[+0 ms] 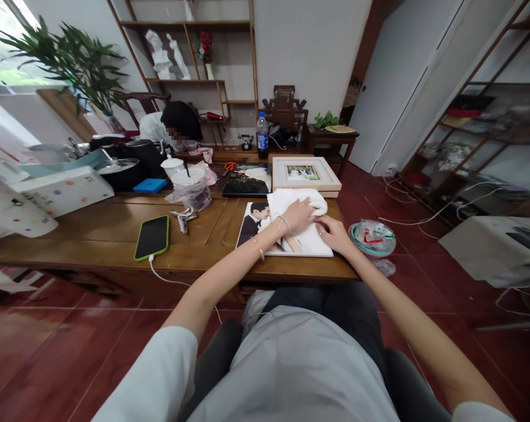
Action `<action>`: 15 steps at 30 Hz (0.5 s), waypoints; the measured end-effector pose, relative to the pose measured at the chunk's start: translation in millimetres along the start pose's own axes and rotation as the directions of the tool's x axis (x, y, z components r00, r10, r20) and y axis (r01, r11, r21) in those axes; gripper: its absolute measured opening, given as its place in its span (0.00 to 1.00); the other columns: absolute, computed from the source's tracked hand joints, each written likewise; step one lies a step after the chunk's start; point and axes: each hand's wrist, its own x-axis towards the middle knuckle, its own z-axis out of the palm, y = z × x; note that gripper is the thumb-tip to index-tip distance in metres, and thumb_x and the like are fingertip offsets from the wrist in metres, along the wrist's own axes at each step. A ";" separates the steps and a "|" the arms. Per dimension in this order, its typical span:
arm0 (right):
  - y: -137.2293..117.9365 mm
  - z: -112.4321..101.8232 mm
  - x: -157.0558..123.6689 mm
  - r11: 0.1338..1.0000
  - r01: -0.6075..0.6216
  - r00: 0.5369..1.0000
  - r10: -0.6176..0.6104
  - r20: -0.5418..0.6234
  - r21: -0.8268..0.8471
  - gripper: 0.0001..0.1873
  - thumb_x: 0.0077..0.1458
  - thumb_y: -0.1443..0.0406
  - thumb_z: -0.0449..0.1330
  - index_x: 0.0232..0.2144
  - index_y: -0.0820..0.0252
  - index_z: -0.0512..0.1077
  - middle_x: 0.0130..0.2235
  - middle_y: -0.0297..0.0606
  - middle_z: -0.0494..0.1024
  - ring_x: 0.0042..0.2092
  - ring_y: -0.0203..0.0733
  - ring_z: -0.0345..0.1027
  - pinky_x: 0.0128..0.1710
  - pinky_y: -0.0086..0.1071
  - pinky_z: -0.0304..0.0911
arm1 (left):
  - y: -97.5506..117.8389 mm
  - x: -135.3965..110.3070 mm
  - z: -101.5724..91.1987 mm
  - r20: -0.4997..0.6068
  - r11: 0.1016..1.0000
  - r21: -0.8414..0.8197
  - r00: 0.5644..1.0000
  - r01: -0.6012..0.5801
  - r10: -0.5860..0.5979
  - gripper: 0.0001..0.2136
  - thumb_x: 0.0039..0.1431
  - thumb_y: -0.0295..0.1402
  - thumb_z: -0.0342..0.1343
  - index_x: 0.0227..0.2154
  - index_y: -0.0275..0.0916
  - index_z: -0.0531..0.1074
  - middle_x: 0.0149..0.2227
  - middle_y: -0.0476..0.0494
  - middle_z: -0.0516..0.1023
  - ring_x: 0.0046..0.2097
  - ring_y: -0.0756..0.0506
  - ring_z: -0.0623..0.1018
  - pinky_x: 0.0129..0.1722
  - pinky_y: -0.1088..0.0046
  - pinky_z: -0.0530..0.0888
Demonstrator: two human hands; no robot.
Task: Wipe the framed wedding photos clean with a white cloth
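- A photo panel (250, 227) lies at the table's (214, 243) near edge, partly under a white cloth (289, 198).
- Left of it, well apart, lies a green-cased phone (152, 237).
- The right hand (335, 235) rests at the panel's right side, fingers bent; whether they grip, I cannot tell.
- The left hand (299, 215) lies on the cloth, fingers extended.
- Beyond sits a framed picture (282, 172).
- Farther stands a blue-capped bottle (262, 138).
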 end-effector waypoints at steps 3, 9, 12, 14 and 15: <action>1.3 1.2 -0.2 1.000 0.022 1.000 -0.022 0.010 0.011 0.19 0.50 0.72 0.51 0.43 0.58 0.74 0.46 0.41 0.77 0.47 0.45 0.71 0.49 0.38 0.63 | -0.4 -6.4 4.9 -0.009 0.997 0.009 0.997 0.076 -0.076 0.15 0.65 0.31 0.41 0.49 0.37 0.69 0.53 0.38 0.70 0.60 0.38 0.61 0.55 0.56 0.62; 6.3 5.8 -0.7 0.999 0.010 1.000 -0.010 -0.004 0.036 0.16 0.53 0.70 0.52 0.42 0.59 0.74 0.52 0.43 0.74 0.55 0.46 0.66 0.57 0.42 0.58 | -10.9 -62.1 5.0 -0.034 0.964 0.045 0.965 0.263 -0.261 0.15 0.62 0.31 0.44 0.49 0.38 0.70 0.62 0.40 0.60 0.63 0.37 0.57 0.57 0.51 0.60; 7.4 6.7 -0.6 0.999 0.011 1.000 -0.010 -0.008 0.034 0.16 0.52 0.71 0.52 0.42 0.58 0.74 0.52 0.43 0.74 0.55 0.45 0.66 0.57 0.42 0.58 | 6.0 -100.9 -0.9 -0.031 0.958 0.067 0.960 0.279 -0.278 0.15 0.62 0.30 0.44 0.47 0.38 0.72 0.63 0.41 0.58 0.64 0.36 0.55 0.58 0.49 0.59; 7.9 7.2 -0.4 0.999 0.007 1.000 -0.007 -0.014 0.033 0.16 0.52 0.71 0.52 0.42 0.58 0.74 0.51 0.43 0.74 0.55 0.44 0.66 0.57 0.42 0.59 | 28.8 -124.7 -5.6 -0.003 0.966 0.066 0.968 0.251 -0.252 0.15 0.61 0.29 0.45 0.45 0.38 0.73 0.64 0.42 0.57 0.65 0.36 0.54 0.58 0.48 0.58; 8.1 7.4 -0.4 0.999 0.006 1.000 -0.006 -0.019 0.034 0.16 0.52 0.71 0.52 0.42 0.58 0.75 0.51 0.43 0.74 0.55 0.44 0.66 0.57 0.42 0.59 | 41.6 -135.1 -7.8 0.014 0.972 0.063 0.974 0.227 -0.228 0.14 0.60 0.28 0.46 0.44 0.39 0.74 0.64 0.43 0.57 0.65 0.36 0.54 0.58 0.48 0.58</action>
